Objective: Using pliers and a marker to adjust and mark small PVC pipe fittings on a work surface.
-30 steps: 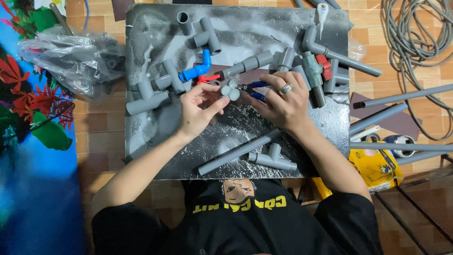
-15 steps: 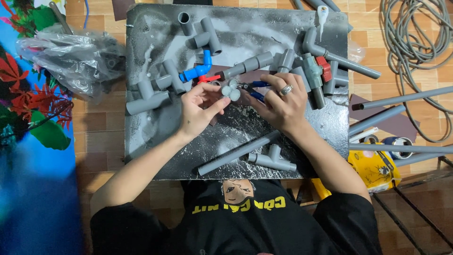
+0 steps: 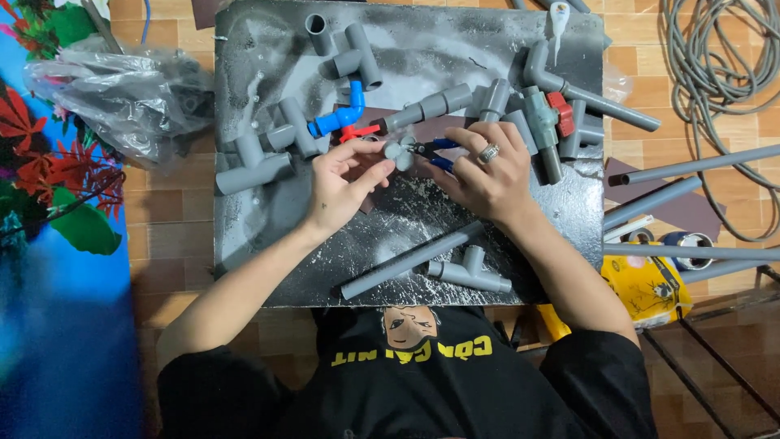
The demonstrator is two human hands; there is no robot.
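Observation:
My left hand (image 3: 343,185) pinches a small grey pipe fitting (image 3: 397,152) over the middle of a dark grey work board (image 3: 268,236). My right hand (image 3: 486,171), with a ring on one finger, grips blue-handled pliers (image 3: 432,153) whose jaws meet that fitting. Just beyond my left fingers lie a blue elbow fitting (image 3: 341,116) and a red valve handle (image 3: 357,131). Near me on the board rest a long grey pipe (image 3: 410,260) and a grey tee fitting (image 3: 470,273).
Several grey elbows, tees and a red-handled valve (image 3: 548,118) lie across the board's far half. A clear plastic bag (image 3: 122,97) of parts sits left. Long grey pipes (image 3: 691,167), a coiled cable (image 3: 723,73) and a yellow packet (image 3: 650,284) lie right on the tiled floor.

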